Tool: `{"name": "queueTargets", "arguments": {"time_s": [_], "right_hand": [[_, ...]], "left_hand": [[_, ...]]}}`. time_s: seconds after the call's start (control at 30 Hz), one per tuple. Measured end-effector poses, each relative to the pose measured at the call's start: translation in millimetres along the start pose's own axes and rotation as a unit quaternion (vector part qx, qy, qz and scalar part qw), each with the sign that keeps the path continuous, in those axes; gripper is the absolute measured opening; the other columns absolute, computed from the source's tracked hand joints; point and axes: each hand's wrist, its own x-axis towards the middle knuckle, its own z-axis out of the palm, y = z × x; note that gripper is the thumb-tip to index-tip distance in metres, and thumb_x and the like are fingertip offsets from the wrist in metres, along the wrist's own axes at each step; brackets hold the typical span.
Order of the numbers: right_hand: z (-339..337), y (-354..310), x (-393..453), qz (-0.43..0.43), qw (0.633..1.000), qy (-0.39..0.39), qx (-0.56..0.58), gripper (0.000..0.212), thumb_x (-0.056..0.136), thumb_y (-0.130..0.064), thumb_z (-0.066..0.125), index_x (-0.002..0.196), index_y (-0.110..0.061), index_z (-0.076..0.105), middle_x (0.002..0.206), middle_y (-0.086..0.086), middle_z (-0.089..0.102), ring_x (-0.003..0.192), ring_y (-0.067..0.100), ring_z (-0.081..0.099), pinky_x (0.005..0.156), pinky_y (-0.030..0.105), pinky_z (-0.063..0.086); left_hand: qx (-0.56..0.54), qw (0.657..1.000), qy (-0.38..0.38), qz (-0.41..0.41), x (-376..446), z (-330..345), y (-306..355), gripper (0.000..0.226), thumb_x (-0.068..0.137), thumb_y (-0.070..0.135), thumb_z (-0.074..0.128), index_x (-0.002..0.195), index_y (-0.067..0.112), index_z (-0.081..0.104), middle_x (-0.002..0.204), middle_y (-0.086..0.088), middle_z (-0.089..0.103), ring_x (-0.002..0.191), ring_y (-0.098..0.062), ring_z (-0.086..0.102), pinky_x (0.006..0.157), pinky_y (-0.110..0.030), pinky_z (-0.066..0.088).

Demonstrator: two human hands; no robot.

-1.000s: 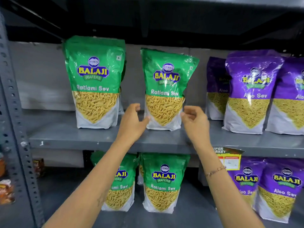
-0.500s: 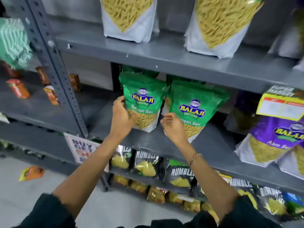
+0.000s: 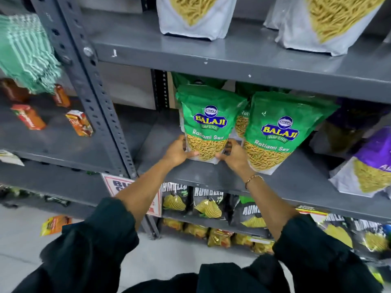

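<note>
Pouch of Balaji Ratlami Sev (image 3: 206, 123), left of two, stood upright on grey middle shelf (image 3: 211, 176). Left hand (image 3: 176, 152) and right hand (image 3: 236, 155) clasped its lower corners. Straightening judged underway; neighbouring pouch (image 3: 273, 134) apparently yet to do.

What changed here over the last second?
Both hands dropped from the upper shelf to the one below. The left hand and right hand now hold the left Ratlami Sev pouch by its lower sides. The right Ratlami Sev pouch beside it stays standing.
</note>
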Motion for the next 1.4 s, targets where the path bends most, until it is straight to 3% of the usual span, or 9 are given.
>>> {"name": "queueTargets", "arguments": {"time_s": [0.13,0.4,0.7,0.8,0.9,1.07,1.2,1.33,1.4], "right_hand": [[7.1,-4.1,1.5,0.009,0.999,0.02,0.031,0.05,0.071,-0.008,0.076,0.112,0.002,0.051,0.078,-0.003,0.055,0.084,0.017,0.052,0.071,0.019,0.042],[44.2,-19.9,8.3,-0.005,0.997,0.024,0.068,0.054,0.064,-0.003,0.08,0.111,-0.001,0.053,0.104,0.017,0.067,0.088,0.02,0.06,0.089,0.039,0.053],[46.8,-22.1,5.2,0.003,0.999,0.019,0.045,0.06,0.067,-0.015,0.081,0.117,-0.002,0.051,0.102,0.005,0.063,0.091,0.019,0.06,0.089,0.034,0.051],[42.3,-14.5,-2.2,0.027,0.999,0.045,0.01,0.05,0.066,-0.022,0.082,0.106,-0.001,0.058,0.094,0.007,0.064,0.085,0.018,0.058,0.082,0.032,0.05],[28.5,4.6,-15.8,0.051,0.997,0.049,-0.022,0.024,0.071,-0.015,0.077,0.088,-0.001,0.068,0.091,0.017,0.072,0.078,0.015,0.059,0.077,0.026,0.047],[-32.5,58.5,-41.1,0.152,0.986,0.032,-0.055,0.019,0.072,-0.022,0.075,0.066,-0.004,0.074,0.064,0.012,0.07,0.071,0.022,0.063,0.081,0.034,0.052],[-91.5,87.2,-57.8,0.199,0.976,0.049,-0.072,0.038,0.072,-0.031,0.075,0.049,-0.009,0.054,0.06,0.011,0.053,0.075,0.027,0.056,0.07,0.037,0.046],[-127.8,98.9,-49.6,0.18,0.972,0.122,-0.093,0.036,0.069,-0.035,0.078,0.081,-0.012,0.053,0.073,0.001,0.052,0.09,0.025,0.056,0.061,0.025,0.04],[-135.4,101.5,-38.7,0.156,0.977,0.129,-0.069,0.055,0.066,-0.025,0.081,0.108,-0.005,0.052,0.09,0.003,0.06,0.099,0.024,0.057,0.077,0.027,0.046]], "left_hand": [[-0.001,1.0,0.008,0.027,1.2,-7.1,1.5,0.059,0.067,0.01,0.081,0.115,0.009,0.046,0.121,-0.013,0.062,0.104,-0.02,0.06,0.097,-0.037,0.048],[0.031,0.998,0.045,0.025,1.4,-45.9,-14.2,0.065,0.066,0.011,0.082,0.121,0.002,0.047,0.124,-0.014,0.062,0.114,-0.027,0.06,0.093,-0.031,0.047],[0.206,0.978,0.032,0.006,-0.4,-52.6,-28.2,0.07,0.076,0.042,0.071,0.127,0.004,0.042,0.132,-0.016,0.049,0.126,-0.031,0.044,0.102,-0.041,0.041],[0.28,0.959,0.051,-0.008,-18.1,-36.8,-32.6,0.061,0.083,0.052,0.058,0.105,-0.005,0.054,0.107,-0.019,0.049,0.113,-0.034,0.046,0.088,-0.037,0.038],[0.268,0.962,-0.056,0.02,-35.3,-11.9,-27.6,0.041,0.087,0.05,0.053,0.074,0.012,0.061,0.075,-0.009,0.054,0.081,-0.031,0.061,0.067,-0.03,0.037],[0.176,0.961,-0.201,0.073,-36.6,40.8,6.3,0.035,0.086,0.039,0.061,0.11,0.013,0.062,0.116,-0.006,0.067,0.103,-0.015,0.06,0.094,-0.031,0.048],[0.137,0.97,-0.181,0.089,-25.5,82.6,46.6,0.066,0.086,0.037,0.061,0.139,0.01,0.033,0.141,-0.009,0.046,0.12,-0.021,0.052,0.096,-0.031,0.043],[0.167,0.967,-0.162,0.102,-11.5,113.2,78.1,0.088,0.083,0.035,0.066,0.146,0.008,0.01,0.152,-0.013,0.03,0.135,-0.029,0.036,0.102,-0.033,0.035],[0.172,0.966,-0.178,0.079,-3.2,125.1,83.0,0.101,0.082,0.032,0.068,0.148,0.008,-0.004,0.159,-0.011,0.011,0.143,-0.029,0.023,0.113,-0.035,0.028]]}}
